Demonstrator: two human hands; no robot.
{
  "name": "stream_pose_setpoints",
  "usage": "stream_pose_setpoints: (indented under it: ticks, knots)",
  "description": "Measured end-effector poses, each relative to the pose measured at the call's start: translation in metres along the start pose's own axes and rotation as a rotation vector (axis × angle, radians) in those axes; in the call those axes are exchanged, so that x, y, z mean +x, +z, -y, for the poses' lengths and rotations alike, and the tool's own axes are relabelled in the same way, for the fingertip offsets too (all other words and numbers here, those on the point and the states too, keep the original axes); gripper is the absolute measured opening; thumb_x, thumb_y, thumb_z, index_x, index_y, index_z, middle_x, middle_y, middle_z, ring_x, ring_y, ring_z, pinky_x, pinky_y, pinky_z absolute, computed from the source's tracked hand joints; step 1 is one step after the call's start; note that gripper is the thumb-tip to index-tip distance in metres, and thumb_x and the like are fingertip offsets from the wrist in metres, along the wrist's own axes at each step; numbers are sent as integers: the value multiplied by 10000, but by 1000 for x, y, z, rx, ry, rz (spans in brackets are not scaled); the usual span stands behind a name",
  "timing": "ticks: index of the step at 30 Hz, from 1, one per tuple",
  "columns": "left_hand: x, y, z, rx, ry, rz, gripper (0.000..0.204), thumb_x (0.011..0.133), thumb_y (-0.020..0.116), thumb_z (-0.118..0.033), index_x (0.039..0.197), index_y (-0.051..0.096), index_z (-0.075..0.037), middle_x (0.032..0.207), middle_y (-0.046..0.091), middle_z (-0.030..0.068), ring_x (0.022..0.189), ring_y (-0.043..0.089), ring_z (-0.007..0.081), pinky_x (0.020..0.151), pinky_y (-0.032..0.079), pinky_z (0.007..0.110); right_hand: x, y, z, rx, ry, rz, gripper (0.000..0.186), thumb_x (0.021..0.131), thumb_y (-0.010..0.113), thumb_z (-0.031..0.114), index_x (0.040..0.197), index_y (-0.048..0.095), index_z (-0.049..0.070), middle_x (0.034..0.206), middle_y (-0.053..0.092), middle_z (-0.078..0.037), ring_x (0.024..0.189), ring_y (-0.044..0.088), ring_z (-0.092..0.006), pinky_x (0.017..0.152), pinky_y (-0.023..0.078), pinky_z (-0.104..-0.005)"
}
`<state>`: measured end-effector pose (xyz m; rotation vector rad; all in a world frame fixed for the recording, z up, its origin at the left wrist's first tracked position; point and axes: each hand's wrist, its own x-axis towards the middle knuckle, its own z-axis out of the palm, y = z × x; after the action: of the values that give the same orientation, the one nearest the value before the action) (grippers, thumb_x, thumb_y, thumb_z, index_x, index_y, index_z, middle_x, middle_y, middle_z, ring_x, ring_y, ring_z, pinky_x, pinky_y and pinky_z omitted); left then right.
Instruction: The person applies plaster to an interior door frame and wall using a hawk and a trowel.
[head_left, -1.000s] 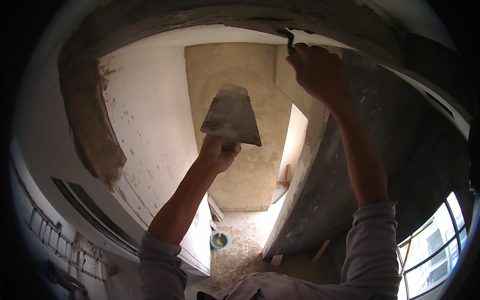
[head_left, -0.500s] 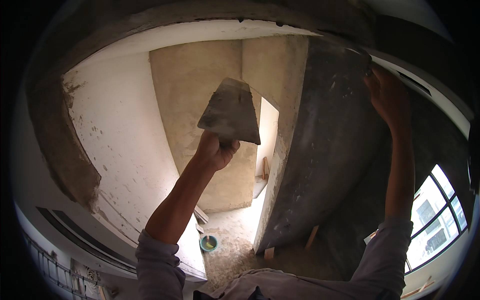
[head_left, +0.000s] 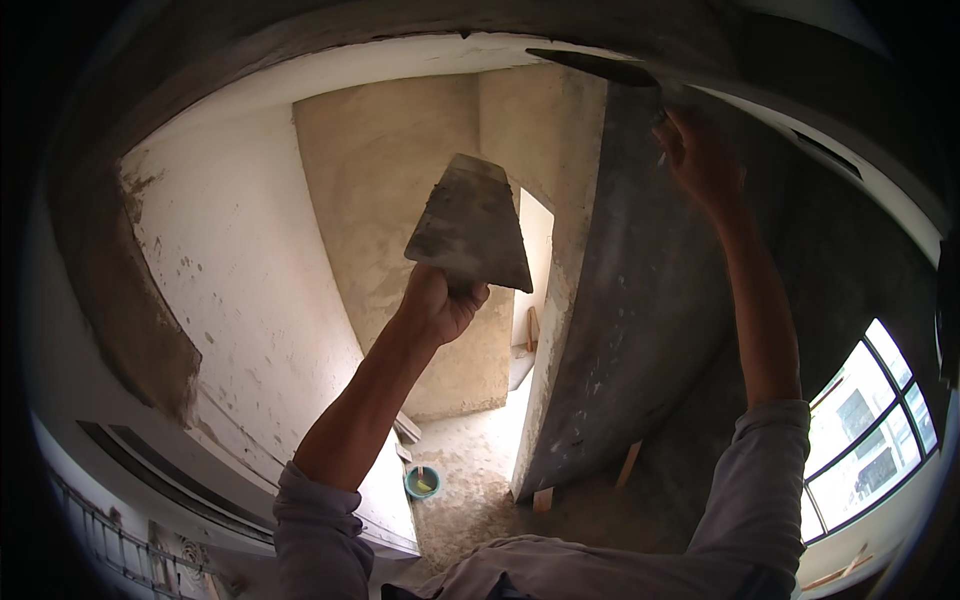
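Observation:
In front of me my left hand (head_left: 448,308) is closed under a flat, mortar-stained plasterer's hawk (head_left: 470,228), which widens toward its near edge. Thin grey smears cover the hawk's face. My right hand (head_left: 708,165), raised high on the right, grips the handle end of a trowel (head_left: 595,66). The trowel's dark, narrow blade points left along the bottom of the overhead beam (head_left: 400,45), near the top of the dark grey wall (head_left: 650,260). Whether the blade touches the surface I cannot tell.
Below, a teal bucket (head_left: 422,482) stands on the rough floor (head_left: 465,525) beside the white wall (head_left: 260,270). Wood pieces (head_left: 628,465) lean at the dark wall's foot. A bright doorway (head_left: 535,245) opens beyond the hawk; a barred window (head_left: 868,435) is at right.
My right hand has moved left and slightly down from the far right of the wall top, and the trowel blade now shows clearly. The hawk has shifted slightly right.

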<state>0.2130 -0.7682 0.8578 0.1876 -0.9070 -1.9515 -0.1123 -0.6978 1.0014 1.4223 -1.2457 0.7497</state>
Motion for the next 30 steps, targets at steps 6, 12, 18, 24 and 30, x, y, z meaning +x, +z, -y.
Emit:
stream_pose_setpoints:
  ticks: [6, 12, 18, 24, 30]
  knots:
    - [-23, -18, -11, 69, 10, 59, 225, 976, 481, -275, 1123, 528, -112, 1035, 619, 21, 836, 644, 124, 575, 573, 234, 6, -33, 21, 99, 117, 2, 307, 899, 606, 285, 1146, 606, 103, 1016, 647, -131, 966, 627, -306, 793, 508, -401]
    - [-51, -39, -20, 98, 66, 0, 276, 978, 481, -330, 1158, 524, -124, 1087, 607, 7, 906, 629, 115, 618, 556, 219, -20, -66, 38, 187, -71, -88, 273, 891, 619, 298, 1096, 647, 120, 1051, 655, -108, 978, 641, -276, 791, 520, -387]
    - [-60, -36, -25, 72, 44, -165, 197, 967, 488, -283, 1086, 535, -133, 969, 630, 11, 757, 635, 102, 499, 538, 206, 16, -2, 77, 127, -14, 123, 274, 898, 602, 299, 1091, 631, 107, 1037, 647, -131, 913, 637, -312, 761, 519, -404]
    - [-73, -44, -27, 88, 85, -157, 199, 974, 474, -294, 1069, 530, -129, 937, 624, 23, 744, 635, 103, 486, 535, 206, 55, 18, 85, 256, -153, -139, 335, 899, 604, 301, 1119, 618, 49, 1016, 652, -140, 857, 662, -284, 744, 522, -380]
    - [-115, -69, -49, 136, 124, -171, 365, 980, 464, -357, 1237, 476, -98, 1189, 568, 39, 1021, 616, 139, 805, 574, 252, 38, -18, 112, 475, -139, -167, 261, 871, 652, 257, 1047, 642, 64, 936, 661, -103, 792, 664, -231, 689, 535, -341]
